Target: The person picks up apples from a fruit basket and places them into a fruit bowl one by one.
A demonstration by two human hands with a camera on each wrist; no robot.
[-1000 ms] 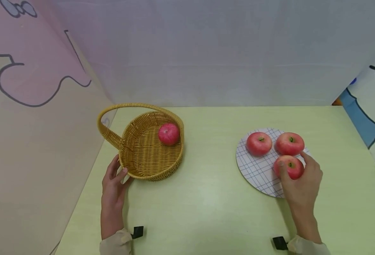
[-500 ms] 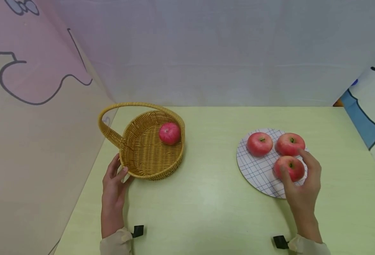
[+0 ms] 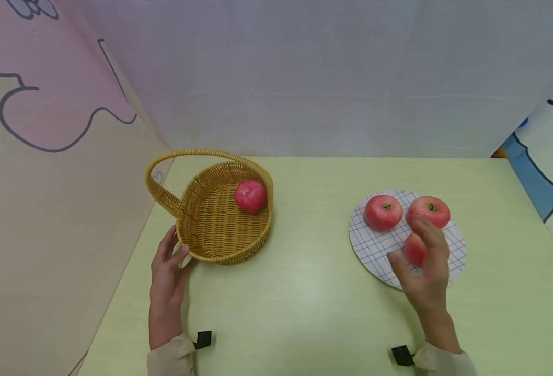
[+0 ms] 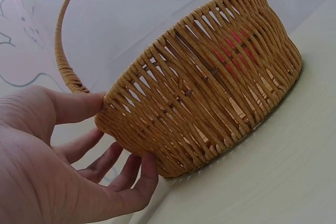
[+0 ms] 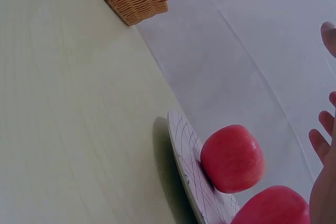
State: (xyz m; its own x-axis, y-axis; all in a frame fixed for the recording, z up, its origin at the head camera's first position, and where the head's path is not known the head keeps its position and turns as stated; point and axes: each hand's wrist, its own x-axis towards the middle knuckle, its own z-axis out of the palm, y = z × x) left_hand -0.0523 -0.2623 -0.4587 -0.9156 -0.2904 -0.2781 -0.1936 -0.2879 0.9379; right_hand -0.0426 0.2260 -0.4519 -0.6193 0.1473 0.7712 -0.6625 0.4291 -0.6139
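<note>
In the head view a round wicker basket (image 3: 217, 230) with a tall handle stands at the left, one red apple (image 3: 251, 196) inside it. My left hand (image 3: 165, 271) holds the basket's near left side; in the left wrist view its thumb lies at the rim and curled fingers touch the wall below. At the right, a white plate with a blue grid (image 3: 375, 256) bears three apples (image 3: 382, 212). Over the nearest apple (image 3: 415, 249) hovers my right hand (image 3: 424, 279), partly hiding it, thumb and fingers spread with nothing between them.
The pale yellow-green table (image 3: 304, 292) lies between basket and plate. A grey-white sheet (image 3: 323, 78) hangs behind it. Printed cartoon panels (image 3: 50, 209) flank the left and right sides. A small black device sits at each wrist.
My right hand has come off the nearest apple, widening its fingers and shifting left. That apple stays on the plate. The left hand and basket keep their place.
</note>
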